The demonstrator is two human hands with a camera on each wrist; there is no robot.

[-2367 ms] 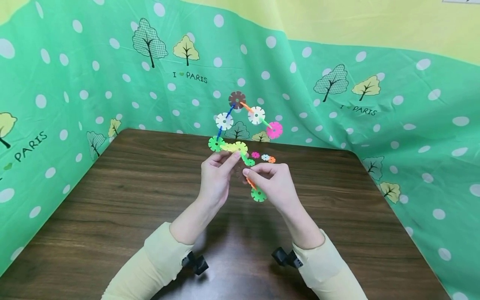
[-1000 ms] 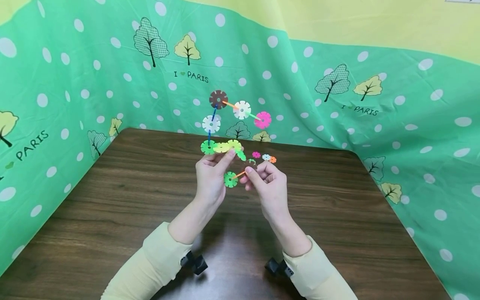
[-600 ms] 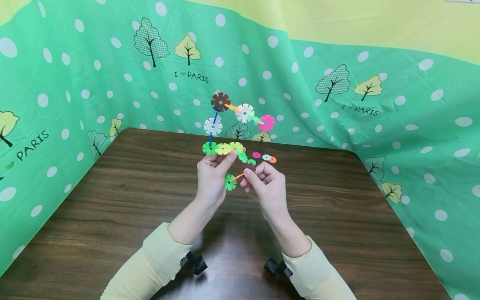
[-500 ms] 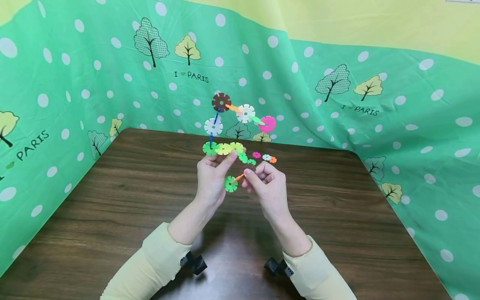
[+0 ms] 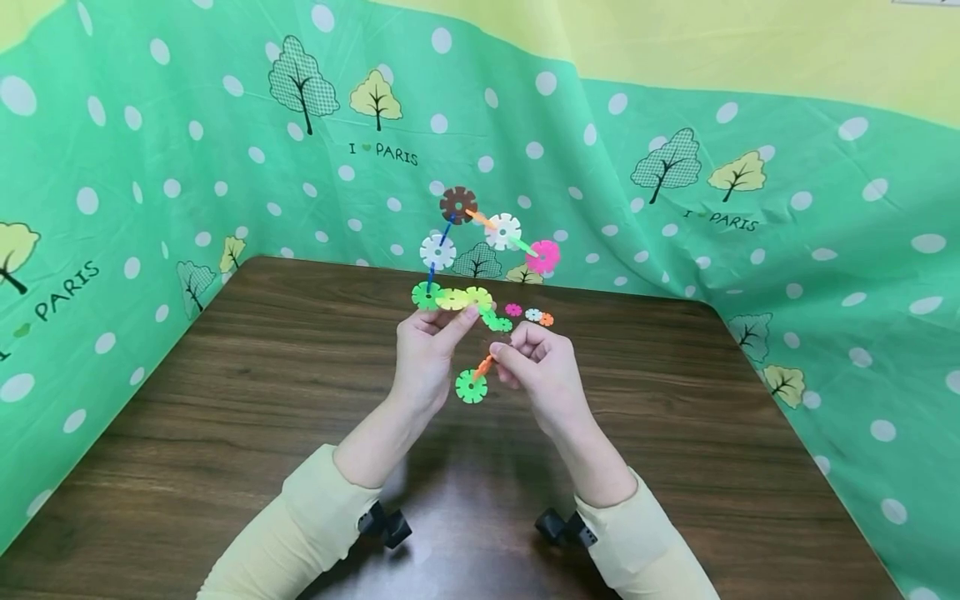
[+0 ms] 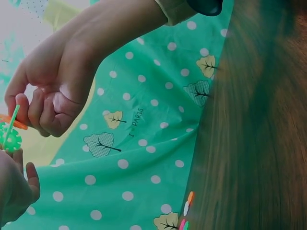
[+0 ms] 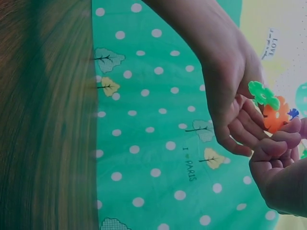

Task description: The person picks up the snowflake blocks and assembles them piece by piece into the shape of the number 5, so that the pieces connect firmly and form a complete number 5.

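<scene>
A chain of slotted snowflake discs is held up over the table, with a brown disc (image 5: 452,206) at its top and a pink disc (image 5: 542,257) at its upper right end. My left hand (image 5: 427,354) pinches the chain between thumb and fingers at a yellow disc (image 5: 477,298). Small green discs (image 5: 497,322) continue from there toward my right hand (image 5: 546,367), whose thumb and fingertips pinch an orange disc (image 7: 276,117). From that orange piece a green disc (image 5: 471,387) hangs below the fingers. The right fingers partly hide the joint.
Loose pink (image 5: 513,310), white (image 5: 533,314) and orange (image 5: 547,319) discs lie on the dark wood table (image 5: 262,375) beyond the hands. A green dotted cloth (image 5: 585,183) with printed trees surrounds the back and sides.
The lower green disc swings from right of the left hand's fingers to the left, then down again as my right hand turns. The chain's upper part sways left, then partly back right.
</scene>
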